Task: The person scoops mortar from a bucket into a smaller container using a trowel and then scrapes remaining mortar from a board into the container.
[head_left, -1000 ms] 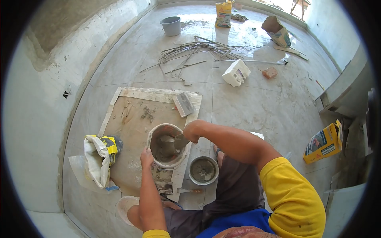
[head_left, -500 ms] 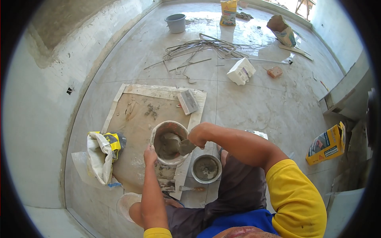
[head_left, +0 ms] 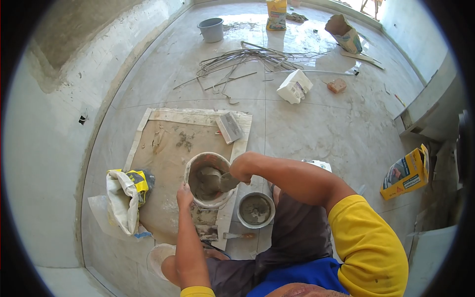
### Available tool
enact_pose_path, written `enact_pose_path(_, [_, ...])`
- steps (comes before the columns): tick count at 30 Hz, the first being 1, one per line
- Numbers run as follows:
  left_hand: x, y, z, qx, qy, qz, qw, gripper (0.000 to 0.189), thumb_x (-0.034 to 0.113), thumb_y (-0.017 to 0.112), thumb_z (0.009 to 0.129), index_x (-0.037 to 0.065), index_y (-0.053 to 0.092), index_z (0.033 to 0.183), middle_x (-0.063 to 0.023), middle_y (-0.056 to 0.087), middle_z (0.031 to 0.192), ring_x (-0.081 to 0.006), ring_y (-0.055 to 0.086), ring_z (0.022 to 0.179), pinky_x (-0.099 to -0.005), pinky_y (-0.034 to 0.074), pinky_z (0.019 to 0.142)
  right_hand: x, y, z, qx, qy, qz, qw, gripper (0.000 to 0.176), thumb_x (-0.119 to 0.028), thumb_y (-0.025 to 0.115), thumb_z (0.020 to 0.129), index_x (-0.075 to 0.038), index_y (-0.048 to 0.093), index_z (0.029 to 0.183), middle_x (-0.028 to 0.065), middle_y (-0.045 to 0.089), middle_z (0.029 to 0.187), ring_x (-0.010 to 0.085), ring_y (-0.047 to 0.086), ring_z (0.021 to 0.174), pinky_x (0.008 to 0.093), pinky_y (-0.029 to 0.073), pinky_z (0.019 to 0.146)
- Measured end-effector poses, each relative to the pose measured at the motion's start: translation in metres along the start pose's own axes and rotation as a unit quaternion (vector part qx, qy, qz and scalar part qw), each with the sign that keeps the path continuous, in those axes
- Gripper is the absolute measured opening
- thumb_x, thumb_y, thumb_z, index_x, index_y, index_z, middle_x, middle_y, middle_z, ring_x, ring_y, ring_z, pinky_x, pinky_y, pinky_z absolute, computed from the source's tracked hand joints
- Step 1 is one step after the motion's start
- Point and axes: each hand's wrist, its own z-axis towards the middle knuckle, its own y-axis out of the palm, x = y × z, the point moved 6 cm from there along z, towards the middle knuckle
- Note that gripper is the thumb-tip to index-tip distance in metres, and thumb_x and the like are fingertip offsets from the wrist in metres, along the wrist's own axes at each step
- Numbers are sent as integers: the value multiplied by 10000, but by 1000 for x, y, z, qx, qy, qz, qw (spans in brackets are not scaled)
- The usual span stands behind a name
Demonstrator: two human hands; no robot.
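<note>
A bucket (head_left: 188, 171) of wet grey mortar (head_left: 207, 182) stands on a dusty cardboard sheet (head_left: 163, 133). My left hand (head_left: 184, 195) is closed on the bucket's near left rim. In my right hand (head_left: 241, 168) is a trowel (head_left: 228, 182), its blade inside the bucket against the mortar; the fingers curl around a handle that is mostly hidden. Just right of the bucket sits a metal bowl (head_left: 256, 210) with grey mix in it. A putty knife (head_left: 239, 235) lies on the floor below the bowl.
An open white sack (head_left: 122, 200) slumps at the left. On the sheet's far corner lies a grey rectangular float (head_left: 229, 127). Farther off are bent steel rods (head_left: 247, 60), a white foam block (head_left: 295, 86), a brick (head_left: 336, 86) and a grey bucket (head_left: 212, 30). A yellow bag (head_left: 404, 172) stands at right.
The whole view has shifted slightly, so the room's things sit a little farther left. Both hands keep their holds, and the trowel blade stays in the bucket.
</note>
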Motion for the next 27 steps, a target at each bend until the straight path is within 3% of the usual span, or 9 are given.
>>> enact_pose_path(2, [2,0,-2,7,2,2,1000,323,249,417,907,69,555,1137,-209,622,1009,-383,587,944,-441,442,804,1,2,1,-4,1,2,1000,416,-262,765,709,-97,658,1075,65,637,1108,267,597,1018,410,482,812])
enact_pose_path(5, [17,-6,-19,-16,-72,-17,997,321,244,420,918,63,551,1148,-200,626,1000,-361,610,903,-427,470,757,1,1,1,3,4,12,1000,417,-265,770,703,-95,660,1068,67,638,1106,268,599,1015,410,481,813])
enact_pose_path(7, [5,-1,-1,-9,17,0,1000,315,232,419,926,63,548,1158,-198,628,984,-337,632,838,-409,499,674,3,1,2,5,4,13,1000,424,-264,774,696,-95,660,1068,68,636,1113,263,602,1011,403,481,817])
enact_pose_path(11, [11,-3,-9,-26,-36,-22,999,316,223,423,927,47,543,1159,-199,626,996,-334,633,833,-409,498,683,7,4,11,-6,12,21,1000,416,-252,771,697,-99,660,1068,66,635,1120,253,606,1009,394,480,825])
enact_pose_path(13, [24,-6,-22,-37,-75,-41,996,330,221,427,925,40,536,1177,-202,623,1025,-341,617,901,-410,475,769,9,8,22,-22,-1,0,1000,411,-234,769,694,-104,661,1068,66,633,1127,244,608,1009,387,478,833])
enact_pose_path(16, [-1,1,4,-36,8,7,999,358,217,425,926,25,517,1213,-203,615,1069,-341,600,961,-401,457,819,14,11,31,-27,-1,5,1000,416,-224,769,689,-104,659,1072,65,633,1130,245,607,1016,386,476,843])
enact_pose_path(19, [-8,2,5,-28,-27,-21,999,379,213,422,926,15,499,1240,-205,604,1098,-342,595,981,-394,466,805,15,11,30,-29,-14,28,999,391,-280,739,732,-17,669,1014,128,642,1066,302,592,998,415,462,844])
enact_pose_path(23, [-3,1,2,-32,-27,-29,999,397,213,423,925,1,481,1255,-206,595,1121,-348,598,978,-401,464,799,11,7,21,-16,-17,11,1000,403,-285,741,731,-22,665,1027,124,642,1070,299,593,998,418,462,844])
enact_pose_path(27, [2,-1,0,-34,-24,-7,999,371,217,423,927,-1,499,1218,-222,596,1091,-366,603,947,-404,465,788,11,3,14,-25,25,17,999,431,-237,770,691,-100,655,1083,74,619,1156,252,600,1032,387,470,856])
